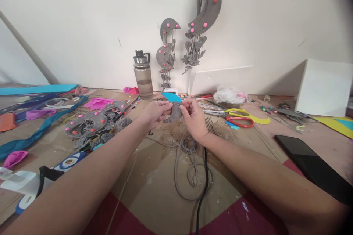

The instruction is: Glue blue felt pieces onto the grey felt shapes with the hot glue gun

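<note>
The left hand (pixel 158 113) and right hand (pixel 194 117) pinch a gray-and-blue piece (pixel 173 113). Behind them, the bottle (pixel 143 79) bears faint marks, perhaps lettering, unreadable.

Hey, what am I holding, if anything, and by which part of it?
A grey piece, with a blue piece at its top: left grip at the left edge, right grip at the right, near where the two meet.

A white wall (pixel 88 18), shadowed in its lower right part, stands behind a pinkish tabletop (pixel 325 139).
</note>
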Available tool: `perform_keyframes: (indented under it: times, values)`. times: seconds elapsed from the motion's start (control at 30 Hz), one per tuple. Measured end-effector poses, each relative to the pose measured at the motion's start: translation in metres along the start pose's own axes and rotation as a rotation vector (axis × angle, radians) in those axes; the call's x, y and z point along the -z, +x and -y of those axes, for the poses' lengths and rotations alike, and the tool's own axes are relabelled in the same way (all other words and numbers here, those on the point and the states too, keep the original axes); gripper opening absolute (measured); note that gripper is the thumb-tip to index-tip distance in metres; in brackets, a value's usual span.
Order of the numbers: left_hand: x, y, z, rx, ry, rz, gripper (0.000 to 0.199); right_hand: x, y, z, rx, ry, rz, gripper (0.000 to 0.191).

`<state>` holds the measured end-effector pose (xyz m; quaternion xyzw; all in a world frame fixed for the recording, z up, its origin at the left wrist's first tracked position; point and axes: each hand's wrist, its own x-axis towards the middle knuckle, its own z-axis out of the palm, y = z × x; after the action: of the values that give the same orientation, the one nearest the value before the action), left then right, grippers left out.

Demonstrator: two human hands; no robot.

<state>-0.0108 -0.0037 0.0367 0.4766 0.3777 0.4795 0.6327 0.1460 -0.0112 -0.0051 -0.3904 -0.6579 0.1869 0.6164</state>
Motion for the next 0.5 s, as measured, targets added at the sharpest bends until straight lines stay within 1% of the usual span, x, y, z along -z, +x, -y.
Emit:
perform_keyframes:
  times: [0.13,0.2,0.33,0.4,0.5]
  values:
    - [-0.006,-0.001,0.003,0.017,-0.1,-0.054,0.007,0.0,0.0,0.002,0.012,-0.03,0.001,0.012]
    - [-0.007,-0.001,0.005,-0.015,-0.104,-0.078,0.008,0.0,0.0,0.002,0.009,-0.041,-0.002,0.013]
    - [-0.006,-0.003,0.009,-0.126,-0.061,-0.078,0.017,0.001,0.002,0.004,0.0,-0.067,0.005,0.015]
    - [-0.005,-0.003,0.011,-0.168,-0.035,-0.098,0.02,0.001,0.003,0.005,0.006,-0.079,0.006,0.017]
    - [-0.005,-0.001,0.014,-0.163,-0.061,-0.132,0.02,0.002,0.004,0.008,0.003,-0.097,0.006,0.018]
